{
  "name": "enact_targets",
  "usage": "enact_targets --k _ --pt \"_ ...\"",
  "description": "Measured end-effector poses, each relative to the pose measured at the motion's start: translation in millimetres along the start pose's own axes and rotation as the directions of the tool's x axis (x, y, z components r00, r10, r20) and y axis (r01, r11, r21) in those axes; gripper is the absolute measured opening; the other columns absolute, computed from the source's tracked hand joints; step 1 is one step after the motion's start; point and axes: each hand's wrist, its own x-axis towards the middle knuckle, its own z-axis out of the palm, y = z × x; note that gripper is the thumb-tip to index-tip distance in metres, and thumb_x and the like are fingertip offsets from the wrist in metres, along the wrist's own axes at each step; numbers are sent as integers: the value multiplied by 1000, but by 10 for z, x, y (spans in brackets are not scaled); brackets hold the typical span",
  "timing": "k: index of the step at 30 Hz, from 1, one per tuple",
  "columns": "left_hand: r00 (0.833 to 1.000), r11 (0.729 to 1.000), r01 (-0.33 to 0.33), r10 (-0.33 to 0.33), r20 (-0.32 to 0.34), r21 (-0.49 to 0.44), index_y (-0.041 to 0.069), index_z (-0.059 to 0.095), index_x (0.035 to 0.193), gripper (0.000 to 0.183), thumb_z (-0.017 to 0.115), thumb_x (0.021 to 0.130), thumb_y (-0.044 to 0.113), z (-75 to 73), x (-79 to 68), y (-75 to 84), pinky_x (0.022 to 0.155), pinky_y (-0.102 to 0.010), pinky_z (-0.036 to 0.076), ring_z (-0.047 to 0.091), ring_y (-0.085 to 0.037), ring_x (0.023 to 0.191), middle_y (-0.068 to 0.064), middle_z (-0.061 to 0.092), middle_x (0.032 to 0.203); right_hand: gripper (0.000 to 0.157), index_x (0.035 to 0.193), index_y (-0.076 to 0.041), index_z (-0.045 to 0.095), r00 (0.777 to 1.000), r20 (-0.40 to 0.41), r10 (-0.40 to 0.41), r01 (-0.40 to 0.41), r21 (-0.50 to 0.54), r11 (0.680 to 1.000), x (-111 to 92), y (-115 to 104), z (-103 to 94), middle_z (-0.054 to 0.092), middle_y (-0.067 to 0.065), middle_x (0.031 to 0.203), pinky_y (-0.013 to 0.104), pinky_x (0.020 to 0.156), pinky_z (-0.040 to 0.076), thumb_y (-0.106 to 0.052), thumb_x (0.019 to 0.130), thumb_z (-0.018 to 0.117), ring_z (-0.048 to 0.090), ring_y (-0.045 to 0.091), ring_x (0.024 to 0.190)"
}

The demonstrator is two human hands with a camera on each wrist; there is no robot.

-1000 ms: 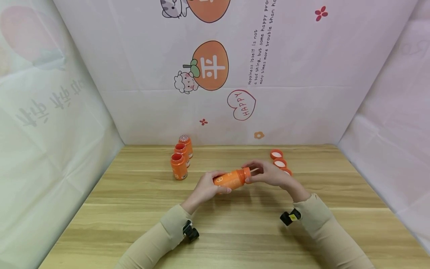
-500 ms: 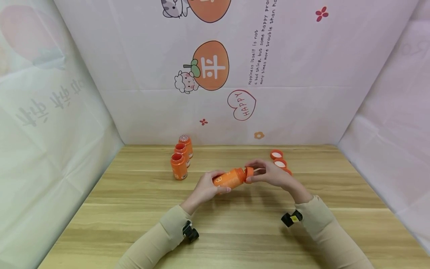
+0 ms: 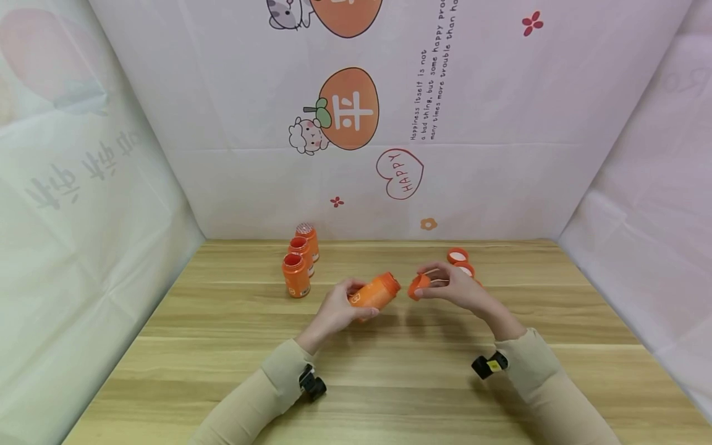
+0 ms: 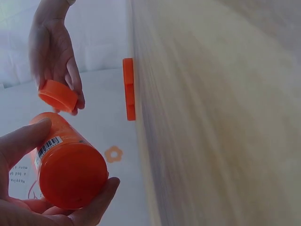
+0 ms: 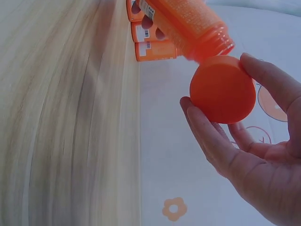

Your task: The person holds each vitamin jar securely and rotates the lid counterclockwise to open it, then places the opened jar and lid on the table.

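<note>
In the head view my left hand [image 3: 337, 311] grips an orange bottle [image 3: 374, 293], tilted with its open threaded neck up and to the right. The left wrist view shows the base of the bottle [image 4: 73, 175] and a barcode on its side, with thumb and fingers wrapped round it. My right hand [image 3: 453, 287] pinches an orange screw cap [image 3: 418, 287] just right of the neck, a small gap between them. Seen from the right wrist, the flat top of the cap [image 5: 223, 89] sits between thumb and fingertips.
Several uncapped orange bottles [image 3: 296, 275] stand in a row at the back left of the wooden table [image 3: 389, 383]. Orange caps [image 3: 458, 254] with white liners lie in a row at the back right, partly hidden by my right hand. White printed cloth [image 3: 233, 123] walls the table in.
The cap has come off the bottle in my right hand and moved right, away from the neck. My left hand has drawn the bottle slightly left, its neck tipped further up.
</note>
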Motion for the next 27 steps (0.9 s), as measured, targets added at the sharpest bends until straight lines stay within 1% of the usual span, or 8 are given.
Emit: enact_targets --k 4,8,12,16,19,22,25,27 --pt "1000 1000 8 -8 -15 -9 10 54 119 62 85 67 22 -25 7 -13 89 -42 47 58 -25 104 -11 61 117 59 127 -12 51 1000 -12 -5 6 14 1000 -6 22 -17 58 13 126 38 89 50 -35 79 76 56 28 116" --pt "1000 1000 3 -4 -21 -12 9 53 119 61 84 68 19 -49 20 -35 90 -44 47 57 -26 105 -12 60 117 60 130 -13 50 1000 -19 -9 9 20 1000 -11 49 -28 56 14 128 38 91 49 -35 80 75 55 29 117" --pt "999 1000 12 -13 -36 -12 9 52 120 62 84 68 19 -80 21 -56 90 -45 47 57 -26 106 -12 59 118 61 133 -14 51 1000 -19 -14 15 19 1000 -22 82 -35 55 12 131 36 92 49 -34 81 74 58 27 114" --pt "998 1000 21 -23 -64 -22 10 53 123 65 84 68 20 -130 11 -61 90 -43 47 57 -25 104 -10 60 118 58 132 -12 55 1000 -17 -20 21 17 1000 -31 112 -51 61 12 125 31 89 50 -33 82 73 62 24 108" --pt "997 1000 15 -16 -79 -11 7 54 125 65 84 68 19 -172 11 -73 88 -42 47 57 -24 102 -10 60 117 55 130 -11 56 1000 -22 -16 16 8 1000 -39 131 -68 64 12 119 29 88 49 -33 83 72 63 22 105" --pt "996 1000 18 -19 -86 -9 6 55 125 64 83 68 18 -211 9 -80 89 -42 46 56 -24 101 -11 60 116 54 130 -10 56 999 -33 -5 6 12 1000 -48 153 -86 63 11 120 28 88 48 -32 83 72 63 23 108" --pt "995 999 31 -32 -95 -15 6 55 124 63 83 68 18 -247 5 -90 90 -43 46 56 -24 101 -10 60 116 55 130 -7 54 999 -41 -12 13 16 1000 -61 182 -106 61 14 124 27 88 48 -30 83 72 60 27 112" --pt "994 999 31 -33 -101 -21 6 55 124 63 83 69 17 -266 3 -96 92 -44 45 56 -25 102 -11 60 116 55 129 -7 55 998 -57 -23 23 1 1000 -73 203 -115 60 13 124 26 87 48 -30 82 74 59 29 114"
